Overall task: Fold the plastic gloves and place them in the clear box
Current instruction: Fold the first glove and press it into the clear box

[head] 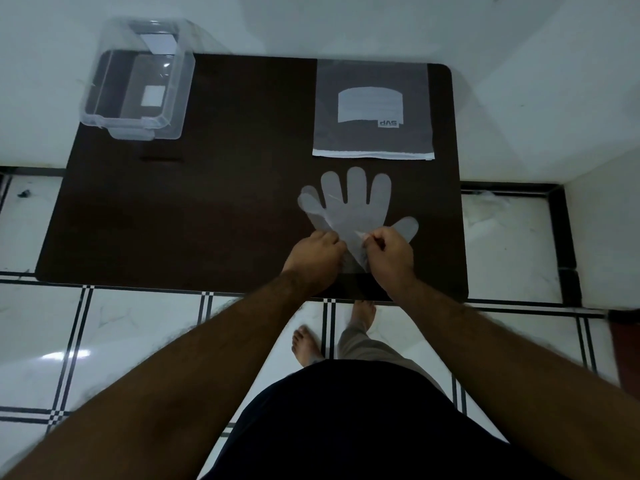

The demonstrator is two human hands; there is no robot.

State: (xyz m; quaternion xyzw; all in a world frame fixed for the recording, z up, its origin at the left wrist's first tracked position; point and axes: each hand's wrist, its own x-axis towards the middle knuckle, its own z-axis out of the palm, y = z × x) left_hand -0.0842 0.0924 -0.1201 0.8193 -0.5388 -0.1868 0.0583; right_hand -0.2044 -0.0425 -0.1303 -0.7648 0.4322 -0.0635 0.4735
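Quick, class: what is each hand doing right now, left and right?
Left hand: closed, pinching the cuff end of the plastic glove.
Right hand: closed, pinching the same glove's cuff.

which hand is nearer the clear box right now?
Left. The left hand pinches the plastic glove cuff, nearer and right of the clear box; the right hand grips the same cuff, further right.

The left hand (317, 252) and right hand (389, 252) cover the cuff of the plastic glove (349, 209) at frame centre. The fingertips are curled under, so the grip cannot be told.
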